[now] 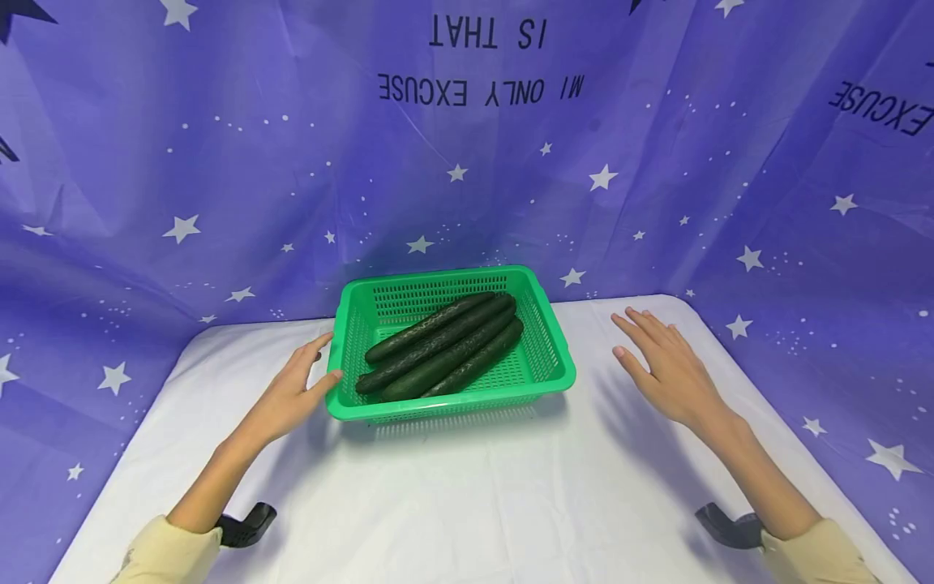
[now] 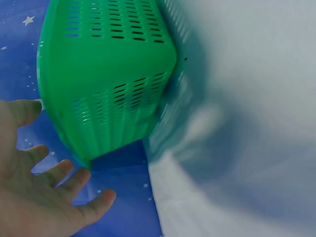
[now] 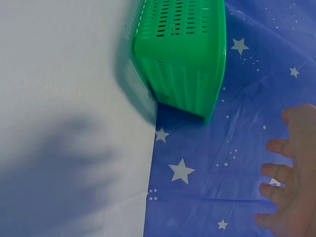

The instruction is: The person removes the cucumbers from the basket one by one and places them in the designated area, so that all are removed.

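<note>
A green plastic basket (image 1: 452, 399) with slotted walls stands at the back of the white table. Inside it several dark green cucumbers (image 1: 441, 345) lie side by side, slanting up to the right. My left hand (image 1: 292, 389) is at the basket's left end, fingers spread and thumb tip at the rim; whether it presses there I cannot tell. In the left wrist view the fingers of that hand (image 2: 44, 187) are extended beside the basket wall (image 2: 108, 74). My right hand (image 1: 671, 373) hovers right of the basket, apart from it, fingers spread and holding nothing.
The white tablecloth (image 1: 467, 503) covers the table. A purple-blue curtain (image 1: 467, 211) with stars and lettering hangs behind and along both sides, close to the basket's far edge. Black wrist mounts (image 1: 248, 526) show near both sleeves.
</note>
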`<state>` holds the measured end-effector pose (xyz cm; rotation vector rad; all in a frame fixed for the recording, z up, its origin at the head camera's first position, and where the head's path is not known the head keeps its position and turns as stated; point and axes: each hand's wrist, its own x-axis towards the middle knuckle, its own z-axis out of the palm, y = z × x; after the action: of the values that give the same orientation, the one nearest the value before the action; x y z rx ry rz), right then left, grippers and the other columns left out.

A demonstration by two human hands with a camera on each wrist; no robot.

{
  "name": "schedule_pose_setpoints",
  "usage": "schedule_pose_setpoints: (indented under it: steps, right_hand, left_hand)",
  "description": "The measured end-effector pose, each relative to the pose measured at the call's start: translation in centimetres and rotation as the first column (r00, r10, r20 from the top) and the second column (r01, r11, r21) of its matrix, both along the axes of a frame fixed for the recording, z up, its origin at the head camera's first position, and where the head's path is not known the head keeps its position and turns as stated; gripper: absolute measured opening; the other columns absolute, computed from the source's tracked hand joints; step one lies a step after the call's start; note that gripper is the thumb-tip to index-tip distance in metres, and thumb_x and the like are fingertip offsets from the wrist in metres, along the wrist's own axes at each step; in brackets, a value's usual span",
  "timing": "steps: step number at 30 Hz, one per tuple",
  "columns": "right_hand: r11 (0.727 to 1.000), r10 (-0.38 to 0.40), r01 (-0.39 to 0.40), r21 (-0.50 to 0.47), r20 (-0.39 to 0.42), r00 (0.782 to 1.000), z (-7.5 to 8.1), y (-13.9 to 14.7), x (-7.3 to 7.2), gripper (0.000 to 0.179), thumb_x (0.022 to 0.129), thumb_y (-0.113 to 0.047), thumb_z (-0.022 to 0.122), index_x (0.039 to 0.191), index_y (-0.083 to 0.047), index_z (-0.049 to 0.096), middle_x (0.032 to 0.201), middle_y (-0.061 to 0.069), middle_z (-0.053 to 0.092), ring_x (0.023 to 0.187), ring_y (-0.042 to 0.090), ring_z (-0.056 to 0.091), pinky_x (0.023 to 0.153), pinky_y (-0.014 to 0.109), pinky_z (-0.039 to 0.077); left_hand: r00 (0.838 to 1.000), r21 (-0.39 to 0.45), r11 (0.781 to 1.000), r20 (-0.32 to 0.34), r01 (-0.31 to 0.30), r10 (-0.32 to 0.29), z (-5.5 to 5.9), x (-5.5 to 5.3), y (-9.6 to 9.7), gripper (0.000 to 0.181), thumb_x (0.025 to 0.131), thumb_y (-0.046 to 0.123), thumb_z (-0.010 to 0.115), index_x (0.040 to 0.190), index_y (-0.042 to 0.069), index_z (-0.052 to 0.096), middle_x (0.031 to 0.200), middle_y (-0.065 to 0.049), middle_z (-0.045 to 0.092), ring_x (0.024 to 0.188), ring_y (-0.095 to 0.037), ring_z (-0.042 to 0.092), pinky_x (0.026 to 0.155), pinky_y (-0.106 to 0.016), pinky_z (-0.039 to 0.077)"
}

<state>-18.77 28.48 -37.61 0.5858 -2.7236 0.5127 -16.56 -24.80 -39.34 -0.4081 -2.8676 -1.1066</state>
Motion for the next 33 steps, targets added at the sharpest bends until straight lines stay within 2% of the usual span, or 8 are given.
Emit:
schedule_pose_setpoints:
  steps: [4, 10, 15, 19, 22, 27, 29, 33]
  right_hand:
    - [1.000, 0.011, -0.011, -0.026, 0.008, 1.000, 0.0, -0.3, 0.0, 0.052, 0.105, -0.034, 0.048, 0.152, -0.014, 0.043, 0.156, 0.015, 0.036, 0.144, 0.039, 0.026, 0.113, 0.058, 0.016]
    - [0.995, 0.023, -0.017, -0.098, 0.059, 0.998, 0.0, -0.7, -0.1, 0.050, 0.105, -0.035, 0.048, 0.152, -0.017, 0.044, 0.156, 0.013, 0.037, 0.143, 0.037, 0.028, 0.108, 0.063, 0.024]
    - [0.984, 0.064, -0.046, -0.174, 0.099, 0.993, 0.1, -1.4, -0.4, 0.049, 0.106, -0.033, 0.045, 0.152, -0.016, 0.044, 0.156, 0.012, 0.037, 0.143, 0.036, 0.030, 0.108, 0.062, 0.024]
    - [0.968, 0.113, -0.084, -0.237, 0.111, 0.987, 0.4, -2.3, -0.8, 0.048, 0.107, -0.031, 0.044, 0.152, -0.014, 0.044, 0.154, 0.011, 0.040, 0.142, 0.036, 0.032, 0.108, 0.061, 0.026]
    - [0.955, 0.148, -0.108, -0.277, 0.129, 0.980, 0.8, -3.1, -1.1, 0.048, 0.107, -0.030, 0.043, 0.152, -0.014, 0.042, 0.153, 0.012, 0.041, 0.141, 0.036, 0.033, 0.107, 0.061, 0.026]
    - [0.938, 0.206, -0.140, -0.318, 0.185, 0.961, 1.3, -4.8, -1.6, 0.050, 0.108, -0.033, 0.041, 0.154, -0.015, 0.039, 0.154, 0.010, 0.040, 0.141, 0.036, 0.033, 0.106, 0.061, 0.029]
    - [0.928, 0.239, -0.161, -0.335, 0.204, 0.949, 1.4, -5.7, -1.7, 0.051, 0.108, -0.034, 0.042, 0.155, -0.015, 0.038, 0.155, 0.008, 0.039, 0.141, 0.035, 0.034, 0.106, 0.060, 0.031]
    - [0.901, 0.325, -0.224, -0.371, 0.235, 0.916, 1.4, -7.8, -2.4, 0.051, 0.107, -0.034, 0.045, 0.155, -0.017, 0.039, 0.155, 0.005, 0.039, 0.140, 0.031, 0.036, 0.107, 0.056, 0.033]
  left_hand:
    - [1.000, 0.046, 0.999, 0.027, 0.005, -0.007, -0.7, -0.3, 0.3, 0.066, 0.104, 0.024, 0.053, 0.157, 0.001, 0.021, 0.152, -0.031, 0.027, 0.134, -0.050, 0.034, 0.100, -0.068, 0.031]
    - [0.993, 0.157, 0.988, 0.117, 0.001, -0.020, -1.4, -0.7, 0.2, 0.066, 0.105, 0.021, 0.049, 0.159, 0.004, 0.015, 0.156, -0.030, 0.019, 0.136, -0.051, 0.031, 0.100, -0.066, 0.034]
    - [0.979, 0.226, 0.973, 0.203, -0.038, -0.009, -2.2, -1.0, -0.1, 0.067, 0.105, 0.027, 0.047, 0.161, 0.010, 0.014, 0.160, -0.026, 0.012, 0.140, -0.051, 0.025, 0.103, -0.069, 0.027]
    - [0.970, 0.312, 0.948, 0.243, -0.057, -0.022, -2.9, -1.1, -0.2, 0.067, 0.105, 0.029, 0.045, 0.161, 0.014, 0.011, 0.162, -0.023, 0.009, 0.142, -0.049, 0.020, 0.106, -0.069, 0.021]
    - [0.961, 0.394, 0.917, 0.273, -0.063, -0.052, -3.4, -1.1, -0.1, 0.067, 0.106, 0.031, 0.041, 0.162, 0.019, 0.006, 0.163, -0.022, 0.006, 0.144, -0.047, 0.017, 0.108, -0.066, 0.020]
    - [0.957, 0.475, 0.877, 0.282, -0.074, -0.073, -4.3, -1.2, 0.2, 0.065, 0.107, 0.035, 0.036, 0.162, 0.026, 0.000, 0.164, -0.018, -0.004, 0.147, -0.042, 0.007, 0.108, -0.063, 0.020]
    - [0.960, 0.491, 0.868, 0.270, -0.073, -0.072, -4.7, -1.2, 0.4, 0.064, 0.107, 0.034, 0.033, 0.162, 0.026, -0.001, 0.165, -0.015, -0.009, 0.148, -0.039, -0.001, 0.110, -0.064, 0.015]
    - [0.975, 0.517, 0.854, 0.215, -0.067, -0.054, -5.6, -1.3, 0.8, 0.063, 0.106, 0.028, 0.031, 0.162, 0.023, 0.001, 0.165, -0.011, -0.012, 0.148, -0.035, -0.009, 0.111, -0.064, 0.002]
